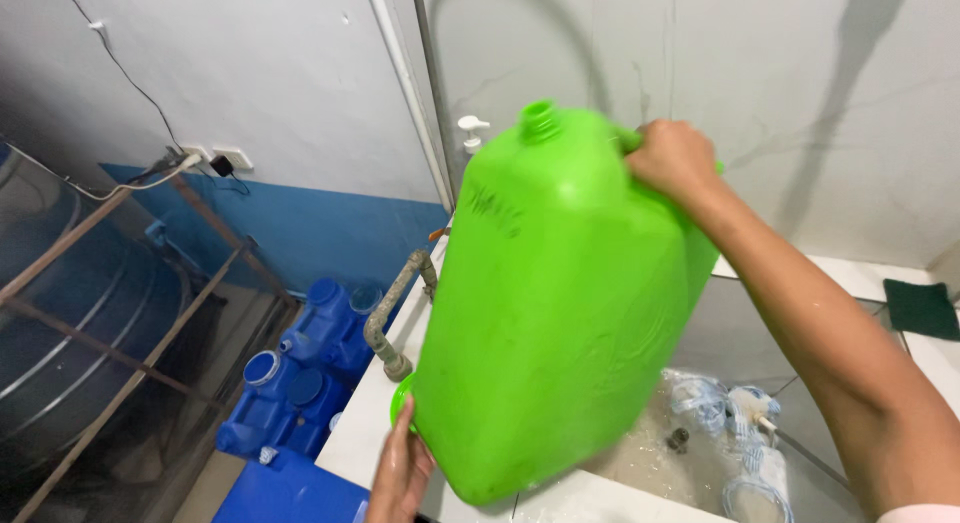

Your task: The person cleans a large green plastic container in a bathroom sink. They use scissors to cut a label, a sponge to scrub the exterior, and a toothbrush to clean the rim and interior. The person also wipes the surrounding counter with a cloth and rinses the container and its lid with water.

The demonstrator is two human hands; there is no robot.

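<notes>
**Green jug held over the sink**

The person held a large green jug (pixel 560 313) with both hands above a white tiled sink (pixel 850 275). The jug was tilted, with its open neck pointing up and a little toward the wall, and its lower corner hung over the front edge of the sink.

The right hand (pixel 672 158) was at the top of the jug, beside the neck. Its fingers were closed tightly around the handle of the jug, so the hand was fully shut on it. The left hand (pixel 400 473) was at the lower left corner of the jug. It was pressed against the bottom edge from below, with the fingers mostly hidden behind the jug, so it supported the jug, but I cannot tell how far the fingers were curled.

Just to the left of the jug, a gray pipe (pixel 392 318) bent down over the sink edge. Behind the jug, near its neck, a white pump bottle (pixel 472 133) stood by the wall. Inside the sink, to the right of the jug, lay some clear plastic pieces (pixel 735 423) in a wet basin. Far to the right of the jug, a dark green sponge (pixel 922 309) lay on the sink rim. Lower left of the jug, on the floor, stood several blue jugs (pixel 300 378), and further left a metal frame (pixel 110 353) surrounded a big dark tank.
</notes>
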